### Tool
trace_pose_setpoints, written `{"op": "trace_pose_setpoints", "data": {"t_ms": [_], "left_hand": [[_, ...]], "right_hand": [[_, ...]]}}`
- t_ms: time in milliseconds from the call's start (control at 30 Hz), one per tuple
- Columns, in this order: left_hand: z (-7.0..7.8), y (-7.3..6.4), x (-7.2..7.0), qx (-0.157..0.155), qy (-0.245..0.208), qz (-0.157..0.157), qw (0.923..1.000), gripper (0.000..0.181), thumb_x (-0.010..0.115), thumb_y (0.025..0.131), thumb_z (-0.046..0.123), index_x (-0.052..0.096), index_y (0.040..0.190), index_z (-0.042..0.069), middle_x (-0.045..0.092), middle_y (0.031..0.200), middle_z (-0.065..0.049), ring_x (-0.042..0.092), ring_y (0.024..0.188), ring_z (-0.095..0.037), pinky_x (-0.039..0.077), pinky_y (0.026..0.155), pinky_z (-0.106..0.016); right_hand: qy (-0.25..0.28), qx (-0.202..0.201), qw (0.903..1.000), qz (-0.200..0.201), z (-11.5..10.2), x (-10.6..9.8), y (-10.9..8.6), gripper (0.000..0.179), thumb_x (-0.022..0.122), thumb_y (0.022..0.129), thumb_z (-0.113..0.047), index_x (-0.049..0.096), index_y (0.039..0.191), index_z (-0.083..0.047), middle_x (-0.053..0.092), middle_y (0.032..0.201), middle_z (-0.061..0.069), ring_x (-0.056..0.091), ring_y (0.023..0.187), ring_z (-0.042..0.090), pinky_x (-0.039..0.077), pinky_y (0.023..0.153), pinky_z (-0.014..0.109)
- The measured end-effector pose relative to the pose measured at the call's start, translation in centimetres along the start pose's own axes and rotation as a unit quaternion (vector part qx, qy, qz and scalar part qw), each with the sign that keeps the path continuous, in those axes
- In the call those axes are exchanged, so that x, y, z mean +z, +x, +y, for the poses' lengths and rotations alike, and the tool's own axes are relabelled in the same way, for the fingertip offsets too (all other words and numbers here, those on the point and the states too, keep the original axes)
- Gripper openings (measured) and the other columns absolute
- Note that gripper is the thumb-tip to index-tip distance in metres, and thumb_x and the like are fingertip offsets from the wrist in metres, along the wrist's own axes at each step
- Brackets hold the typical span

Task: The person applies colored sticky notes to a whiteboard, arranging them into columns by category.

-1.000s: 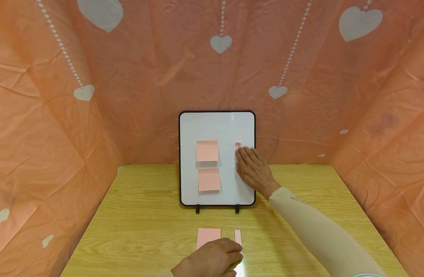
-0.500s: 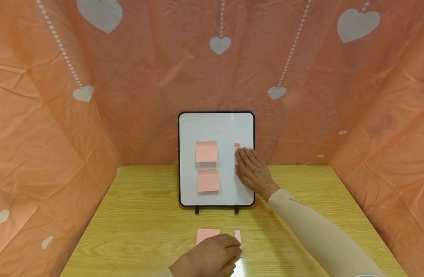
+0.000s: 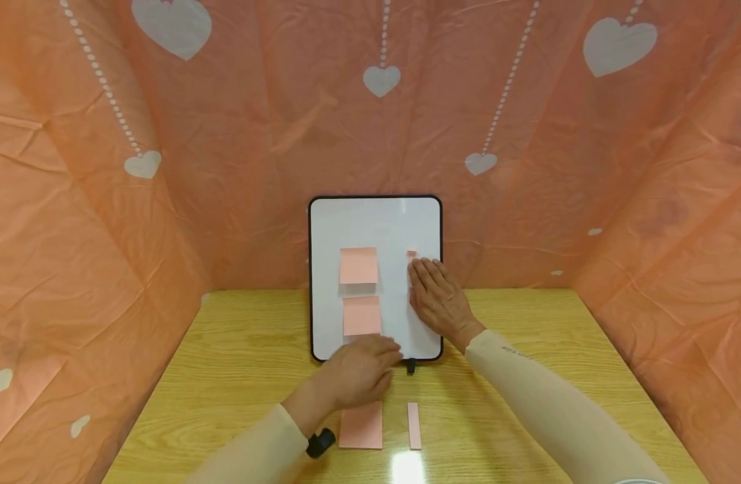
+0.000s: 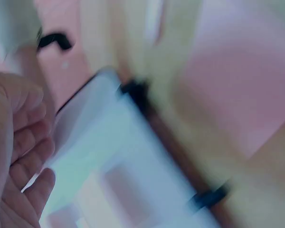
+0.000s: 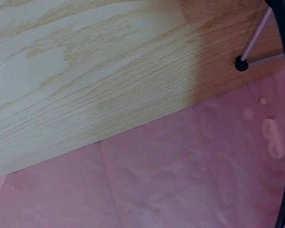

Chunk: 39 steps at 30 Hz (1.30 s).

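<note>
White glare on wooden table (image 3: 461,417), soft shadows on whiteboard (image 3: 393,282), left wrist view blurred, right wrist view dim

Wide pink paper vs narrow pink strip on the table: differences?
Width: the wide pink paper is far broader than the narrow pink strip.
Visibility: in the head view, the left hand hides the paper's far end; the strip shows whole.
Shade: the strip looks paler than the paper.
Shared: both lie on the table.

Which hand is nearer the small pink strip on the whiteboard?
Right. The right hand is at the small pink strip, just below its visible top; the left hand is lower, in front of the whiteboard's bottom edge.
</note>
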<state>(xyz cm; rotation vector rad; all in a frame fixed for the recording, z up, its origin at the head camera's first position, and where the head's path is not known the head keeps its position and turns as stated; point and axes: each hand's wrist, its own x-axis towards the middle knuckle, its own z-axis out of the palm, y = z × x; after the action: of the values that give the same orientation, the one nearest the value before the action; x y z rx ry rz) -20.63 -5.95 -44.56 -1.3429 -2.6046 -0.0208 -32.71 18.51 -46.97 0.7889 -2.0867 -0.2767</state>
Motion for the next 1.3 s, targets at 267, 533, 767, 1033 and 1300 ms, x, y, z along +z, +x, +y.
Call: {"op": "trace_pose_setpoints", "data": {"t_ms": [267,533,767,1033,1300], "left_hand": [[-6.1,5.5,-4.9,-0.016,0.144,0.006,0.9894,0.050,0.059,0.108,0.025,0.055,0.153,0.006,0.052,0.160,-0.010,0.045,0.153,-0.025,0.034,0.129,-0.041],[-8.8,9.1,-6.1,-0.003,0.202,-0.139,0.9696,0.060,0.044,0.113,0.031,0.029,0.167,0.008,0.025,0.175,-0.008,0.020,0.163,-0.025,0.017,0.135,-0.044],[-9.0,11.3,-6.4,0.006,0.224,-0.169,0.9598,0.064,0.039,0.114,0.034,0.019,0.169,0.010,0.014,0.178,-0.004,0.011,0.165,-0.023,0.011,0.136,-0.045],[-9.2,12.3,-6.4,-0.001,0.243,-0.180,0.9533,0.064,0.037,0.113,0.034,0.018,0.170,0.011,0.015,0.178,-0.003,0.009,0.165,-0.022,0.010,0.136,-0.045],[-9.9,12.3,-6.5,-0.008,0.220,-0.179,0.9588,0.063,0.037,0.112,0.032,0.020,0.170,0.011,0.015,0.178,-0.002,0.010,0.165,-0.022,0.009,0.136,-0.044]], "right_hand": [[-0.014,-0.002,0.9997,-0.020,-0.1,-0.5,0.1,0.056,0.025,0.115,-0.028,0.054,0.150,0.005,0.061,0.150,0.019,0.056,0.142,0.033,0.038,0.126,0.046],[-0.032,-0.010,0.9971,-0.068,-0.3,-0.8,0.2,0.054,0.042,0.111,-0.027,0.048,0.155,0.004,0.055,0.156,0.018,0.051,0.146,0.033,0.034,0.128,0.046],[-0.044,-0.011,0.9972,-0.059,-0.1,-0.7,0.0,0.053,0.035,0.113,-0.027,0.050,0.154,0.002,0.055,0.157,0.017,0.051,0.147,0.031,0.035,0.128,0.045],[-0.048,-0.017,0.9957,-0.077,-0.2,-0.7,-0.1,0.055,0.045,0.111,-0.030,0.048,0.156,0.001,0.052,0.159,0.016,0.049,0.149,0.030,0.033,0.129,0.045],[-0.052,-0.014,0.9955,-0.078,-0.1,-0.9,-0.3,0.055,0.025,0.115,-0.028,0.047,0.157,0.002,0.052,0.159,0.015,0.048,0.150,0.029,0.032,0.130,0.044]]}}
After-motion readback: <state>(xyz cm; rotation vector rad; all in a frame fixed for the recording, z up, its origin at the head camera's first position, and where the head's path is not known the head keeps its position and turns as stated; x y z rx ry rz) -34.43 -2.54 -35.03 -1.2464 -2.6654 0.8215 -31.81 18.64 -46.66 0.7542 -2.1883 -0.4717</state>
